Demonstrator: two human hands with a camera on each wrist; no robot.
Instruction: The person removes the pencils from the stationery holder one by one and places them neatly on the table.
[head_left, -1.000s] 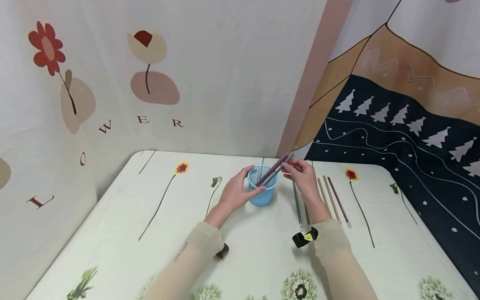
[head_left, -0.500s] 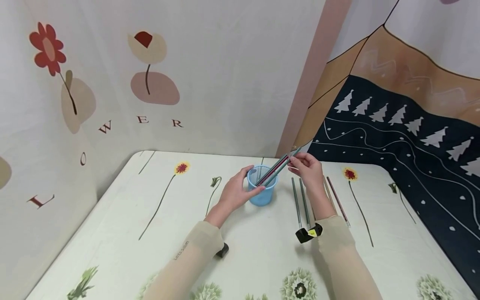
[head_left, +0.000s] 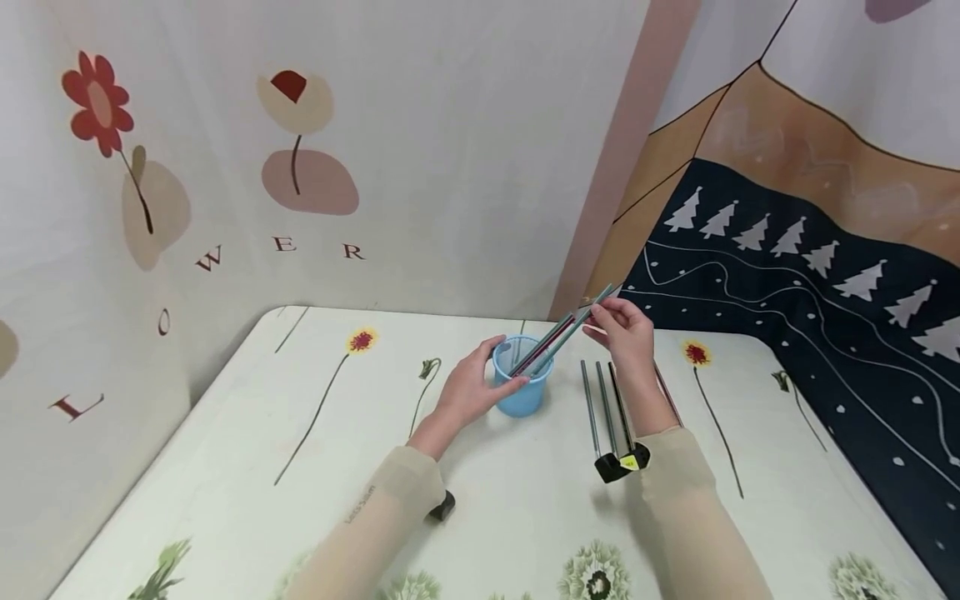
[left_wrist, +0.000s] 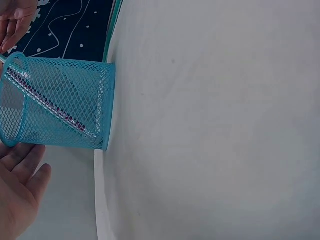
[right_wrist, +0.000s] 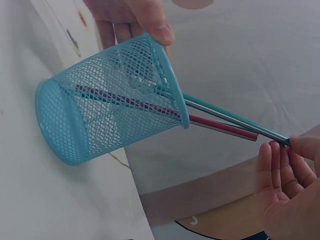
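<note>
The blue mesh cup [head_left: 522, 384] is steadied on the table [head_left: 225, 467] by the left hand [head_left: 470, 388], fingers curled round its rim. Beyond, a teal straw [head_left: 573, 329] is pinched by the right hand [head_left: 628, 336], slanting down-left into the cup.

Blue mesh cup [head_left: 522, 386]; teal and red sticks [head_left: 558, 337] inside; white tablecloth [head_left: 225, 467] printed with flowers.

Head view high over the table [head_left: 225, 467]; wrist views close on the shared mesh cup [right_wrist: 110, 115].
</note>
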